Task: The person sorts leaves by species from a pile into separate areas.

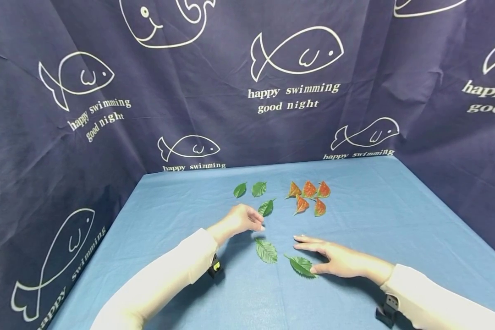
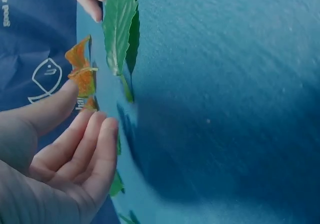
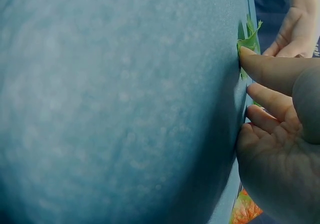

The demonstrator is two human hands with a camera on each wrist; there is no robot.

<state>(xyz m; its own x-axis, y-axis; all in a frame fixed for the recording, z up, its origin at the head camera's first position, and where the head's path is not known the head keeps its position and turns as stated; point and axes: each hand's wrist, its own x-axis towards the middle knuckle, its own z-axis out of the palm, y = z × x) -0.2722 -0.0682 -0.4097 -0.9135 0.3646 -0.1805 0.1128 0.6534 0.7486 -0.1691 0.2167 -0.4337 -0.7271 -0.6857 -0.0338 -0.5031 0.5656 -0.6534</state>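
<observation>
My left hand (image 1: 244, 219) hovers over the blue cloth with its fingers loosely bent. In the left wrist view a gap shows between thumb and fingertips, and nothing is held. Nearest to it are one green leaf (image 1: 266, 208) just beyond the fingers and a paler green leaf (image 1: 266, 250) on the near side. A sliver of green peeks out under the hand. My right hand (image 1: 338, 259) lies low with fingers extended. Its thumb touches the end of a dark green leaf (image 1: 301, 266); in the right wrist view the thumb tip meets that leaf (image 3: 247, 43).
Two more green leaves (image 1: 259, 189) lie farther back. To their right, several orange-red leaves (image 1: 309, 189) are grouped in two rows. The blue cloth (image 1: 181, 201) covers the table, and a dark fish-print curtain (image 1: 222, 110) stands behind and at both sides.
</observation>
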